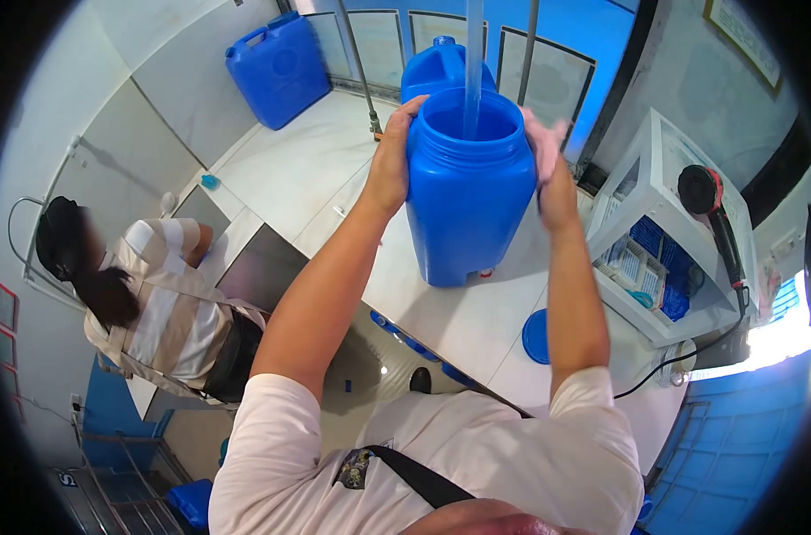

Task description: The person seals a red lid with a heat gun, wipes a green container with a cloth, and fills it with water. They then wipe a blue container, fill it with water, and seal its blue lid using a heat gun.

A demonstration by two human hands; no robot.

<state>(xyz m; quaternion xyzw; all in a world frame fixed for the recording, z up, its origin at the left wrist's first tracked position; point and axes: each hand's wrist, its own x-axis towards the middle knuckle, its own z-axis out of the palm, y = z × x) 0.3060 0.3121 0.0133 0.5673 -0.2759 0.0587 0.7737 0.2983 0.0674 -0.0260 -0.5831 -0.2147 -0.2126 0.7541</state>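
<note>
A wide-mouthed blue plastic jug (468, 209) stands on the white tiled counter in front of me with its top uncovered. Down into its mouth runs a clear tube or stream (473, 67). My left hand (393, 165) grips the jug's left side near the shoulder, fingertips at the rim. On the opposite side, my right hand (557, 189) holds a pink cloth (544, 143) against the jug's upper wall; its fingers are partly hidden and blurred. A round blue lid (536, 337) lies on the counter beside my right forearm.
Behind the jug is another blue jerrycan (434, 67), and one more blue jerrycan (280, 71) stands back left. Thin metal pipes (359, 67) rise there. At right, a white cabinet (691, 169) bears a black-and-red corded tool (713, 201). A person (169, 303) sits at left.
</note>
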